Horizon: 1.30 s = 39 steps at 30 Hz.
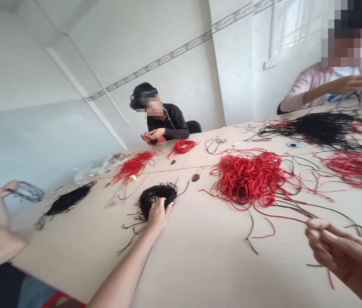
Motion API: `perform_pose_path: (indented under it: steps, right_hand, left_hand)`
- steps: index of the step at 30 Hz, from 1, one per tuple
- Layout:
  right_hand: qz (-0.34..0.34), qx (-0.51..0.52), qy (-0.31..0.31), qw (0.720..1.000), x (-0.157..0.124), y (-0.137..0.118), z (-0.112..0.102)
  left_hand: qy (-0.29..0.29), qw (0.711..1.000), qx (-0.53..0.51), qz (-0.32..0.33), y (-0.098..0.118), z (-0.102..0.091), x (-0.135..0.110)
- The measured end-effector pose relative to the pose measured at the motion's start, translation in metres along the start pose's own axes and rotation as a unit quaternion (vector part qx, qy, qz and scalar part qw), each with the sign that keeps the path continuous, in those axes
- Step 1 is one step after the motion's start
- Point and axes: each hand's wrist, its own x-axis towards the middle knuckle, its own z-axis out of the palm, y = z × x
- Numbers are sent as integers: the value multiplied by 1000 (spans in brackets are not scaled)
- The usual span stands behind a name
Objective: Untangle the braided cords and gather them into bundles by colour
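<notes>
A ring-shaped bundle of black cords lies on the table, its loose ends sticking out all round. My left hand is closed over the near right edge of it, fingers and thumb on the strands. At the lower right, my right hand pinches a red cord between thumb and fingers. That cord runs back to a large tangled heap of red cords, and a red end shows below the hand. Some black cords trail from the heap close to the right hand.
Across the table sits a person handling red cord; others work at left and right. Around lie a red coil, a red pile, a black bundle, a black heap, a clear set square and round holes.
</notes>
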Motion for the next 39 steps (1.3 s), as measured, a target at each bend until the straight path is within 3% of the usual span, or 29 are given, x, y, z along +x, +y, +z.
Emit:
perform_pose_path:
  steps: [2,5,12,15,18,20,22,24,26,29,32,35,39]
  right_hand:
    - [34,3,28,999,-12,-13,21]
    - [24,31,-21,999,-20,-23,42]
    - [-1,-6,-99,995,-25,-19,43]
    - [-8,-62,-158,985,-34,-24,49]
    - [-43,-228,-188,954,-45,-26,55]
    - [-106,-357,-202,906,-49,-19,58]
    - [-184,-449,-230,844,-49,-8,59]
    - [-239,-503,-253,791,-47,2,59]
    - [-249,-537,-256,764,-43,8,58]
    - [-227,-575,-243,747,-37,9,58]
    - [-211,-601,-211,742,-33,7,57]
    - [-209,-608,-188,742,-32,10,56]
    - [-199,-606,-199,744,-30,16,54]
  left_hand:
    - [7,1000,-2,8,-4,3,3]
    - [18,1000,-4,8,-10,8,10]
    - [39,999,19,-7,-29,3,14]
    - [55,998,20,-6,-34,-11,6]
    - [86,996,19,-5,-28,-27,-1]
    - [115,993,12,15,-11,-36,-2]
    - [132,989,-8,67,19,-41,1]
    - [113,982,-39,148,62,-42,5]
    - [62,970,-67,223,111,-37,11]
    - [-11,957,-91,274,179,-22,20]
    - [-63,959,-94,259,223,-6,31]
    - [-116,961,-104,230,237,3,41]
    - [-172,948,-175,201,231,-5,52]
